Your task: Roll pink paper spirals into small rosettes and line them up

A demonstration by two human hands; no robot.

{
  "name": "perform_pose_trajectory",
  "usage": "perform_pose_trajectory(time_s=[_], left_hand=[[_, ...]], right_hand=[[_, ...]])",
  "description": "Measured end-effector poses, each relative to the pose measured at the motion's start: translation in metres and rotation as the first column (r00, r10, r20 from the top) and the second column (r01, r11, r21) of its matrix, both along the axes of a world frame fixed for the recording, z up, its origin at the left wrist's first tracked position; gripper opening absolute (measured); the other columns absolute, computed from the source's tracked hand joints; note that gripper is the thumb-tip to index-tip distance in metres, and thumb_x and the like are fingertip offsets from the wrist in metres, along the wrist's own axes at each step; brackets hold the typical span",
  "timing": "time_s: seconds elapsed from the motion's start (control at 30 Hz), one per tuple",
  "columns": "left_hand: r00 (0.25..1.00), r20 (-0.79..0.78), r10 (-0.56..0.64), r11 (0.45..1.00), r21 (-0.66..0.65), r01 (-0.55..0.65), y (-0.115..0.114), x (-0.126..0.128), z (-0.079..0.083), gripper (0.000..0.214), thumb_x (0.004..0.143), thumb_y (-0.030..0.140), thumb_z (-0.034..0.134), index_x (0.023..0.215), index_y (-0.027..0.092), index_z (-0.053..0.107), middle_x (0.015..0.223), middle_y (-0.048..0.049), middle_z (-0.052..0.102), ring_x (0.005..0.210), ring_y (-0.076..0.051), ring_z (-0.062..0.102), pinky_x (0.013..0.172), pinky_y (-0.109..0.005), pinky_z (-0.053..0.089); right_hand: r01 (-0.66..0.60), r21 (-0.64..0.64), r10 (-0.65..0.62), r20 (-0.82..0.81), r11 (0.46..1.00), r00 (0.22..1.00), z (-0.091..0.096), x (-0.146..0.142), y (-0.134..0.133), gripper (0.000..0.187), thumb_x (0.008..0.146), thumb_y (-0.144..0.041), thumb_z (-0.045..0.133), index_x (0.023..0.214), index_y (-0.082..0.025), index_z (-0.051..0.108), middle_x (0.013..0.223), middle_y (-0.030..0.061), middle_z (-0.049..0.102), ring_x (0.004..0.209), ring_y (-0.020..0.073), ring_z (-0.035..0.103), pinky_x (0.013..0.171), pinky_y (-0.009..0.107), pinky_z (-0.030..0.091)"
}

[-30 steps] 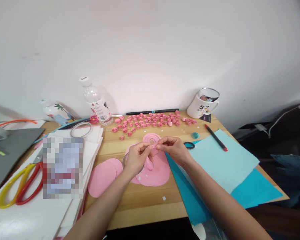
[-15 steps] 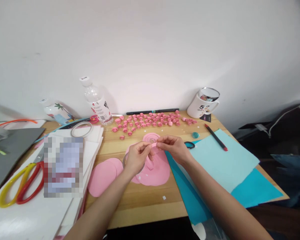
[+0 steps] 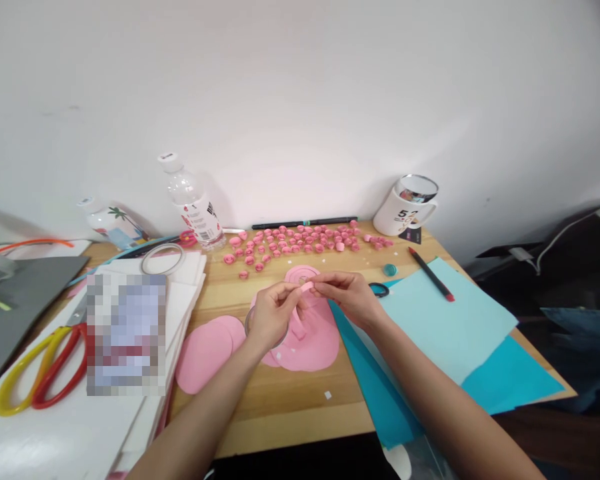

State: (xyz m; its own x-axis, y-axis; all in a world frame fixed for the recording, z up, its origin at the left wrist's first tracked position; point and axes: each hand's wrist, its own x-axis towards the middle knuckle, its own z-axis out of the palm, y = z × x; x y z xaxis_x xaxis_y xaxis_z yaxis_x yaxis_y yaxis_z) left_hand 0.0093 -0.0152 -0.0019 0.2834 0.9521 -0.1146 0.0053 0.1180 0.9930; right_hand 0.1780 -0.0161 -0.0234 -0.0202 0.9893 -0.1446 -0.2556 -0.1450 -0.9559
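Observation:
My left hand (image 3: pixel 273 315) and my right hand (image 3: pixel 347 295) meet above the middle of the wooden desk (image 3: pixel 290 407). Both pinch one pink paper strip (image 3: pixel 307 287) between their fingertips, and the rest of it curls down below them. Under the hands lie pink paper circles (image 3: pixel 207 350) and a cut pink spiral (image 3: pixel 300 275). A clear tape roll (image 3: pixel 250 323) peeks out beneath my left wrist. Several small rolled pink paper roses (image 3: pixel 300 241) sit in rows behind the hands.
Blue paper sheets (image 3: pixel 455 327) with a red pencil (image 3: pixel 431 275) lie to the right, near small blue scissors (image 3: pixel 379 289). A white mug (image 3: pixel 405 207) and two bottles (image 3: pixel 190 200) stand at the wall. White sheets (image 3: pixel 80 427), yellow-red scissors (image 3: pixel 40 367) and a tape ring (image 3: pixel 163 259) lie left.
The hands have barely shifted. The pinched pink strip end now sits slightly higher between the fingertips, turned a little.

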Motion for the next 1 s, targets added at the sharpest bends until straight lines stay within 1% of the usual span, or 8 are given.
perform_pose_trajectory(time_s=[0.13, 0.3, 0.43, 0.5, 0.6, 0.73, 0.83, 1.0], left_hand=[[1.0, 0.03, -0.005, 1.0, 0.029, 0.004, 0.0, 0.001, -0.001, 0.016, 0.076, 0.029, 0.06, 0.075, 0.013, 0.063, 0.056, 0.0003, 0.062, 0.044, -0.009, 0.053, 0.045, -0.021, 0.043], [0.99, 0.109, -0.085, 0.996, 0.033, 0.082, -0.003, 0.001, 0.003, 0.019, 0.076, 0.03, 0.062, 0.083, 0.013, 0.065, 0.057, -0.0009, 0.062, 0.044, -0.01, 0.054, 0.047, -0.023, 0.044], [0.918, 0.309, -0.249, 0.967, 0.022, 0.255, -0.004, -0.003, 0.004, 0.028, 0.076, 0.029, 0.063, 0.099, 0.013, 0.063, 0.062, -0.0032, 0.066, 0.048, -0.013, 0.059, 0.053, -0.028, 0.047], [0.875, 0.404, -0.268, 0.957, 0.011, 0.288, -0.003, -0.004, 0.002, 0.029, 0.077, 0.027, 0.063, 0.102, 0.013, 0.062, 0.063, -0.0038, 0.066, 0.05, -0.014, 0.06, 0.056, -0.029, 0.048], [0.88, 0.439, -0.18, 0.978, -0.021, 0.21, 0.0, -0.003, -0.002, 0.022, 0.076, 0.025, 0.064, 0.094, 0.013, 0.065, 0.06, -0.0026, 0.065, 0.05, -0.012, 0.059, 0.057, -0.028, 0.047], [0.916, 0.395, -0.067, 0.994, -0.052, 0.095, 0.003, -0.002, -0.005, 0.015, 0.076, 0.024, 0.063, 0.085, 0.012, 0.066, 0.056, -0.0009, 0.063, 0.049, -0.011, 0.057, 0.054, -0.025, 0.045], [0.938, 0.344, -0.039, 0.997, -0.047, 0.059, 0.003, -0.002, -0.004, 0.014, 0.076, 0.024, 0.063, 0.083, 0.012, 0.066, 0.056, -0.0008, 0.062, 0.048, -0.01, 0.056, 0.053, -0.024, 0.044], [0.955, 0.294, -0.047, 0.998, -0.035, 0.06, 0.002, -0.002, -0.001, 0.013, 0.076, 0.023, 0.062, 0.081, 0.012, 0.065, 0.057, -0.001, 0.063, 0.048, -0.01, 0.056, 0.054, -0.024, 0.044]], right_hand=[[0.045, 0.046, -0.047, 0.034, 0.998, 0.998, 0.001, 0.0, 0.0, 0.021, 0.058, -0.031, 0.078, 0.073, -0.019, 0.071, 0.065, 0.001, 0.067, 0.061, 0.0133, 0.06, 0.064, 0.029, 0.048], [0.075, 0.068, -0.077, 0.028, 0.995, 0.997, 0.008, -0.002, -0.001, 0.018, 0.055, -0.029, 0.08, 0.065, -0.019, 0.068, 0.059, -0.0005, 0.063, 0.056, 0.0118, 0.056, 0.058, 0.027, 0.045], [0.082, 0.142, -0.067, -0.105, 0.987, 0.992, 0.013, -0.001, -0.002, 0.017, 0.052, -0.026, 0.081, 0.06, -0.021, 0.067, 0.064, -0.0009, 0.063, 0.055, 0.0108, 0.054, 0.055, 0.026, 0.044], [0.07, 0.177, -0.044, -0.152, 0.982, 0.987, 0.014, -0.001, -0.002, 0.015, 0.052, -0.024, 0.081, 0.06, -0.021, 0.067, 0.066, -0.0015, 0.063, 0.055, 0.0095, 0.054, 0.053, 0.024, 0.044], [0.059, 0.178, -0.031, -0.156, 0.982, 0.987, 0.014, -0.001, -0.002, 0.011, 0.057, -0.022, 0.079, 0.063, -0.021, 0.069, 0.068, -0.0018, 0.065, 0.057, 0.0087, 0.055, 0.056, 0.022, 0.044], [0.025, 0.082, -0.016, -0.106, 0.996, 0.994, 0.011, -0.001, -0.002, 0.015, 0.063, -0.025, 0.076, 0.077, -0.022, 0.073, 0.076, 0.001, 0.07, 0.066, 0.0107, 0.06, 0.067, 0.025, 0.048], [0.032, 0.046, -0.027, -0.1, 0.998, 0.995, 0.008, -0.001, 0.0, 0.017, 0.062, -0.026, 0.077, 0.077, -0.021, 0.073, 0.078, 0.0026, 0.071, 0.068, 0.0124, 0.062, 0.07, 0.027, 0.049], [0.081, 0.052, -0.077, -0.073, 0.995, 0.994, 0.006, -0.001, 0.0, 0.016, 0.057, -0.025, 0.08, 0.068, -0.019, 0.07, 0.062, -0.0001, 0.067, 0.059, 0.0107, 0.059, 0.06, 0.024, 0.047]])
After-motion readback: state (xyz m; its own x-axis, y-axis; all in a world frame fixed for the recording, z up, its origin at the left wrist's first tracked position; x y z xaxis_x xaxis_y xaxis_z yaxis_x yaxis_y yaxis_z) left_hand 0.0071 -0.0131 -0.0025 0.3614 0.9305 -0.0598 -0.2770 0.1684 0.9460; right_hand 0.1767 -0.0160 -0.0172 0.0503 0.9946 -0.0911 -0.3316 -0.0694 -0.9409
